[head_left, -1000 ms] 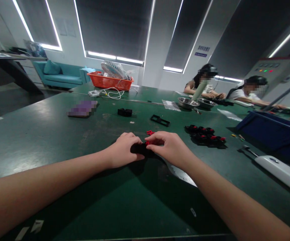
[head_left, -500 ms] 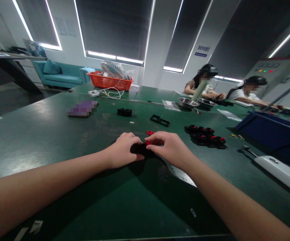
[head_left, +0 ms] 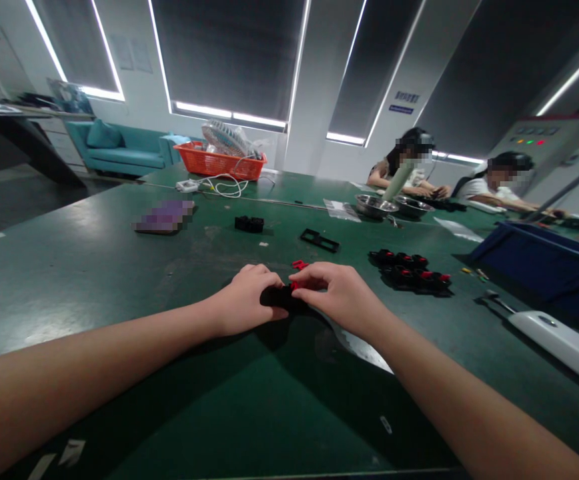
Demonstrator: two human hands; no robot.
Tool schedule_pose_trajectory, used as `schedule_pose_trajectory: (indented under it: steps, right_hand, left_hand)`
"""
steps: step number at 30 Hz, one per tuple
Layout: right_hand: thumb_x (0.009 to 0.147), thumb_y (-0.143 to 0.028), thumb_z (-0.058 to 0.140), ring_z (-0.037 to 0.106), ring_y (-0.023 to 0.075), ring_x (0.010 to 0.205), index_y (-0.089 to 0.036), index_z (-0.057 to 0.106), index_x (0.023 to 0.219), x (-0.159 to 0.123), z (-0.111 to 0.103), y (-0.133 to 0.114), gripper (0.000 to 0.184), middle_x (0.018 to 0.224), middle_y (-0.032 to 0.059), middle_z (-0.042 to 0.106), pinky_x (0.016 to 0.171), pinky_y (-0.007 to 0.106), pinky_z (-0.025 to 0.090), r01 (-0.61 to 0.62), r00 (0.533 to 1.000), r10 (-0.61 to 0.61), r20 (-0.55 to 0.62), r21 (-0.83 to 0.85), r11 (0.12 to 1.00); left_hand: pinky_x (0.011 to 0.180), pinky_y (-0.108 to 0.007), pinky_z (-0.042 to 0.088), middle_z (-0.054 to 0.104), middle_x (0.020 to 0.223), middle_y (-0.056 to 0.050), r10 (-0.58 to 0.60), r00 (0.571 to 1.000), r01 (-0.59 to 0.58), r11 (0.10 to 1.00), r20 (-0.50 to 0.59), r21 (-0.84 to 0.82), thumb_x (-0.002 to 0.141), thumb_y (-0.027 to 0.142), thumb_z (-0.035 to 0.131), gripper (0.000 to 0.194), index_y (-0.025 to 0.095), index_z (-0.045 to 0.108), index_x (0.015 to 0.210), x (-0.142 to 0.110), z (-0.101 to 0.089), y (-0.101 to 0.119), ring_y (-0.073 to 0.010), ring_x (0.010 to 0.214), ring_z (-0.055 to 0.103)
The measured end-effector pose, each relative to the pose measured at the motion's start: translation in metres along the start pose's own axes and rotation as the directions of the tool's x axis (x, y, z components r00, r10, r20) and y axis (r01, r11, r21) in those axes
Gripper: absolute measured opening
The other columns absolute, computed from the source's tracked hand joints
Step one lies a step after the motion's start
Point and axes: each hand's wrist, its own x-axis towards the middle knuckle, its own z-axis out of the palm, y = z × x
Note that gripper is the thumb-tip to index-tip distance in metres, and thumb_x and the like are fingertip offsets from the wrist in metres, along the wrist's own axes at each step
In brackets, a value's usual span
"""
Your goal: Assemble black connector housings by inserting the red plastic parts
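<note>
My left hand (head_left: 251,297) is closed around the left end of a dark black part (head_left: 275,296), low over the green table. My right hand (head_left: 333,291) pinches a small red piece (head_left: 294,285) between thumb and fingers, against the black part's right side. Whether the red piece is seated in it, I cannot tell. More small red pieces (head_left: 299,265) lie just beyond my right fingertips. Farther off are a black block (head_left: 249,224) and a flat black frame (head_left: 310,235) with openings. Black assemblies with red inserts (head_left: 409,272) stand in rows to the right.
A purple phone-like slab (head_left: 164,217) lies at left, its outline pixelated. An orange basket (head_left: 219,163) and white cable stand behind. At right are a blue bin (head_left: 544,263), a white long-bodied tool (head_left: 564,343) and metal bowls (head_left: 375,207). Two people sit at the far right.
</note>
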Motion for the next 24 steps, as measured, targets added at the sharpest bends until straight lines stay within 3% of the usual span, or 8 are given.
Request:
schedule_pose_trajectory:
  steps: [24]
  right_hand:
    - [0.080,-0.010,0.070,0.071,0.0185,0.082,-0.015,0.076,0.093,0.0001,-0.0013,-0.0018,0.015,0.090,0.0062,0.076,0.077,0.031,0.054,-0.013,1.000,0.013,0.013,0.008,1.000]
  left_hand:
    - [0.099,-0.044,0.045,0.064,0.109,-0.010,-0.005,1.000,0.005,1.000,0.000,-0.007,0.077,0.033,0.071,0.030,0.018,0.067,0.103,-0.0004,-0.0003,-0.0011,-0.0301,0.111,0.055]
